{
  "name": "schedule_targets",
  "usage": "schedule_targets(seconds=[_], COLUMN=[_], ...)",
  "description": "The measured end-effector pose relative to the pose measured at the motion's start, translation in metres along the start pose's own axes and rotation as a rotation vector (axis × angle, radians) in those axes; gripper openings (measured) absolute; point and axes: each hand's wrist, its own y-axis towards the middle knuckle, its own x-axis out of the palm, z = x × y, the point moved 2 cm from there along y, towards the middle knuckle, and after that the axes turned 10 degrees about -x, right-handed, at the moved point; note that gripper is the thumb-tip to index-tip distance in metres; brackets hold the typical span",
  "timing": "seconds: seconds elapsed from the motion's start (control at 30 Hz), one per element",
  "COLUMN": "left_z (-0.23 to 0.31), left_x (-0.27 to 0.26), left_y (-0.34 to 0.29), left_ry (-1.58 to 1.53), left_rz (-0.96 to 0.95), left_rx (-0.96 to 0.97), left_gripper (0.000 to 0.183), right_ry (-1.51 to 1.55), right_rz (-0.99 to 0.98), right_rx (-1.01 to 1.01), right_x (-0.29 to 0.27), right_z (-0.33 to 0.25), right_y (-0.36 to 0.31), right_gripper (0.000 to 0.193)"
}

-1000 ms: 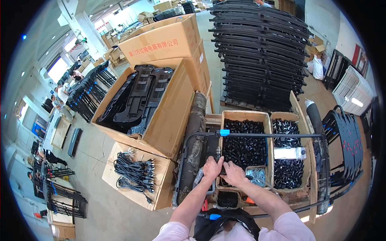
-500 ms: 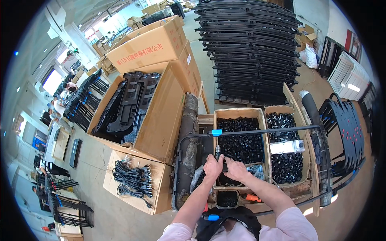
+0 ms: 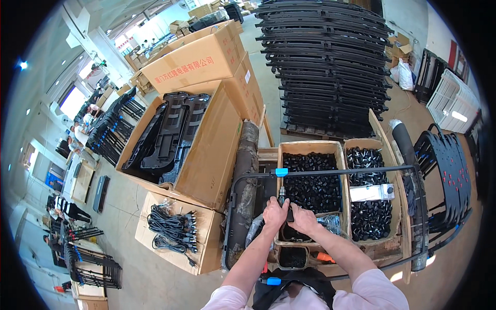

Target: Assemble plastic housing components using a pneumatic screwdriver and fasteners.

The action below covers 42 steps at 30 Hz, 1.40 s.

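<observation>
A very big stack of black frames point(image 3: 325, 62) fills the floor at 12 o'clock. At 10 o'clock stands a big open cardboard box point(image 3: 206, 155) with large black plastic panels point(image 3: 165, 137) lying inside it. A black metal tube frame point(image 3: 330, 173) (it has a little blue clip point(image 3: 281, 172) on its top bar) lies across the middle, over two boxes. The near box of small black parts point(image 3: 312, 181) sits at the center, and a second box of black parts point(image 3: 369, 206) sits just beside it at 3 o'clock, with a white packet point(image 3: 372, 192) resting on top.

At 8 o'clock a flat cardboard box point(image 3: 175, 240) holds a bundle of black cables point(image 3: 170, 227).

The left hand point(image 3: 274, 213) is closed around a small black tool point(image 3: 282, 196) that stands upright under the blue clip, over the front edge of the near box. The right hand point(image 3: 304, 219) touches the left one and curls around something too, but I cannot tell just what it grips. Both arms come in from 6 o'clock, in pale pink sleeves point(image 3: 372, 292).
</observation>
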Motion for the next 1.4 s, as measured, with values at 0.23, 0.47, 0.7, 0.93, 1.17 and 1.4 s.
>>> schedule_targets(seconds=[0.23, 0.47, 0.7, 0.93, 1.17, 1.4], left_z=[0.007, 0.012, 0.014, 0.010, 0.000, -0.008], left_x=[0.000, -0.003, -0.005, 0.006, -0.003, -0.005], left_y=[0.006, 0.010, 0.016, 0.023, 0.015, 0.007], left_ry=[0.043, 0.024, -0.012, -0.002, -0.072, -0.143], left_rz=[-0.006, -0.017, -0.059, 0.022, 0.006, 0.007], left_rx=[-0.005, -0.019, -0.051, -0.017, -0.012, -0.013], left_gripper=[0.063, 0.062, 0.064, 0.064, 0.062, 0.061], right_ry=[0.023, 0.045, 0.032, -0.029, 0.035, 0.013], right_rz=[0.104, 0.053, 0.032, 0.029, 0.097, 0.067], right_rx=[-0.060, -0.017, 0.024, -0.035, -0.054, -0.046], right_x=[0.003, -0.003, -0.006, -0.003, 0.003, 0.009], right_z=[0.009, 0.008, 0.009, 0.005, -0.017, -0.023], right_y=[0.003, 0.008, 0.015, 0.017, 0.012, 0.007], right_gripper=[0.084, 0.088, 0.094, 0.073, 0.063, 0.065])
